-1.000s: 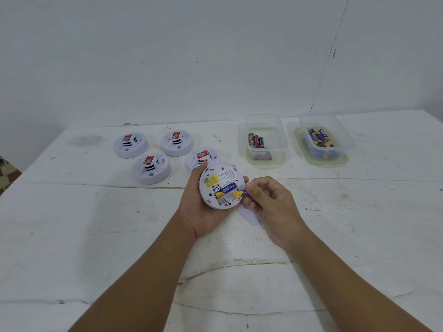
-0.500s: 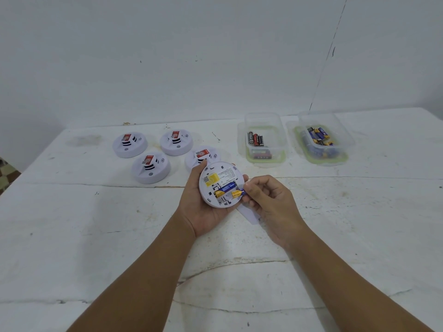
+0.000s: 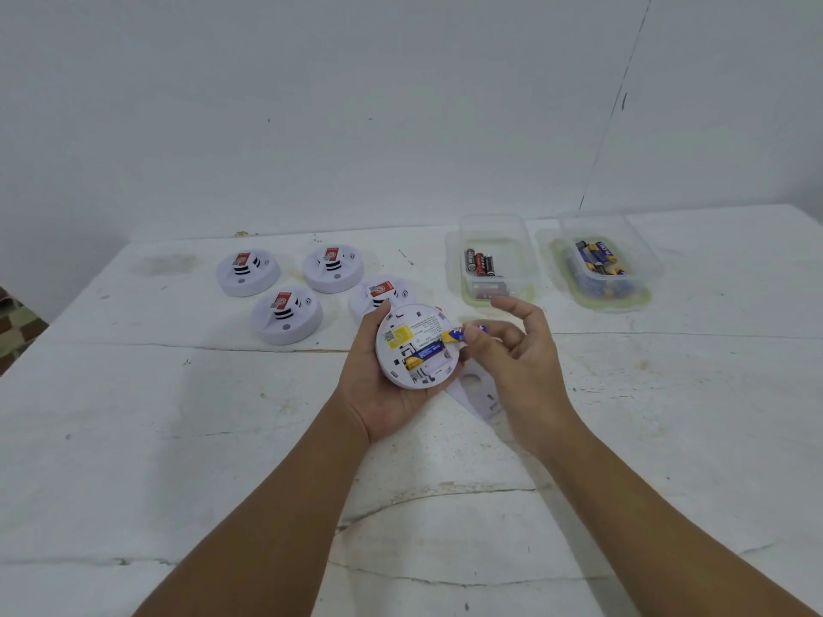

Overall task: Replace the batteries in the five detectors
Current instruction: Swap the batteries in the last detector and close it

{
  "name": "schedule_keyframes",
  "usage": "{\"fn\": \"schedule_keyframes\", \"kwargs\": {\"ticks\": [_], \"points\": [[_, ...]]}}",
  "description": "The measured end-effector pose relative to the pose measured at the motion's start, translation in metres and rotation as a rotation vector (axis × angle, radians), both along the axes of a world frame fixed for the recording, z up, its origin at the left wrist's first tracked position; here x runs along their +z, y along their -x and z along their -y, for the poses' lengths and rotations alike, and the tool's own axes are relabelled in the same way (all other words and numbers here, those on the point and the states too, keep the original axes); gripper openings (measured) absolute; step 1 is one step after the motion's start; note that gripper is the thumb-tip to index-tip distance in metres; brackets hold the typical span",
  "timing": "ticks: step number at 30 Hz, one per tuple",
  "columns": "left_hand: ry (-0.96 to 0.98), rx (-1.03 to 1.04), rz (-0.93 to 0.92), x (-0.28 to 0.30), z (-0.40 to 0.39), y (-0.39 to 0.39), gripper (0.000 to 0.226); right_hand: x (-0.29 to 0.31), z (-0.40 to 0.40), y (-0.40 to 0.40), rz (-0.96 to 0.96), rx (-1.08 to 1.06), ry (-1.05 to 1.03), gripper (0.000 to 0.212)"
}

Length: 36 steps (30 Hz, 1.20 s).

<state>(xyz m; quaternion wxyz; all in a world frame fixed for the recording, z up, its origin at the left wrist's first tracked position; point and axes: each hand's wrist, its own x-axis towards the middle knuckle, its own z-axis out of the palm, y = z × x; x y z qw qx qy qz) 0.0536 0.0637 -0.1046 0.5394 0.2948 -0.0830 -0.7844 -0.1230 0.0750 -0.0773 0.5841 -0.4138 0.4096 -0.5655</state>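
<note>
fifth detector (image 3: 378,292) half-hidden — right hand (image 3: 512,345) blurred

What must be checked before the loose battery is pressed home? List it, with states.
1. Detector held back-up in the left hand: ok.
2. First battery lying flat in the bay: ok.
3. Second battery pinched by the right hand, tilted at the bay's edge, not seated: not ok.
4. Its polarity against the bay's marks: cannot tell, too small to read.
5. Cover on the table beside the right hand, ready to refit: ok.
</note>
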Motion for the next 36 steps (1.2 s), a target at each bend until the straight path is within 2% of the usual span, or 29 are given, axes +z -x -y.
{"fn": "schedule_keyframes", "kwargs": {"ticks": [3, 7, 9, 11, 15, 17, 18, 20, 23, 26, 28, 30, 33, 36], "points": [[0.010, -0.009, -0.018, 0.002, -0.002, 0.000, 0.058, 0.006, 0.000, -0.002, -0.150, 0.017, 0.104, 0.055], [0.030, -0.014, 0.011, 0.004, -0.002, 0.002, 0.060, 0.008, -0.003, -0.001, -0.185, 0.079, 0.116, 0.073], [0.032, -0.010, 0.019, 0.005, -0.003, 0.002, 0.060, 0.011, -0.002, 0.003, -0.207, 0.099, 0.080, 0.074], [0.015, 0.001, 0.033, 0.005, -0.004, 0.001, 0.060, 0.014, 0.001, 0.008, -0.342, 0.129, 0.108, 0.058], [0.023, 0.015, 0.068, 0.001, -0.002, 0.000, 0.062, 0.015, 0.006, 0.015, -0.843, 0.210, 0.369, 0.017], [0.042, 0.006, 0.065, 0.004, -0.003, 0.001, 0.058, 0.013, 0.008, 0.016, -1.062, 0.235, 0.554, 0.018], [0.046, 0.001, 0.056, 0.006, -0.003, 0.002, 0.057, 0.012, 0.009, 0.015, -1.106, 0.261, 0.613, 0.019], [0.043, 0.002, 0.060, 0.005, -0.003, 0.003, 0.058, 0.012, 0.009, 0.015, -1.114, 0.315, 0.631, 0.022], [0.048, 0.008, 0.094, 0.003, -0.003, 0.002, 0.063, 0.015, 0.008, 0.015, -1.035, 0.313, 0.441, 0.026], [0.062, 0.000, 0.088, 0.005, -0.004, 0.002, 0.062, 0.012, 0.009, 0.009, -0.973, 0.188, 0.377, 0.032], [0.060, -0.005, 0.063, 0.005, -0.004, 0.002, 0.060, 0.006, 0.006, 0.002, -0.861, 0.119, 0.342, 0.033], [0.058, -0.004, 0.048, 0.005, -0.005, 0.004, 0.060, -0.001, 0.002, -0.005, -0.731, 0.068, 0.274, 0.029], [0.066, -0.010, 0.046, 0.005, -0.005, 0.004, 0.062, -0.008, -0.006, -0.014, -0.682, -0.004, 0.234, 0.020], [0.067, 0.002, 0.035, 0.006, -0.006, 0.005, 0.064, -0.011, -0.013, -0.022, -0.625, -0.089, 0.188, 0.034]]}}
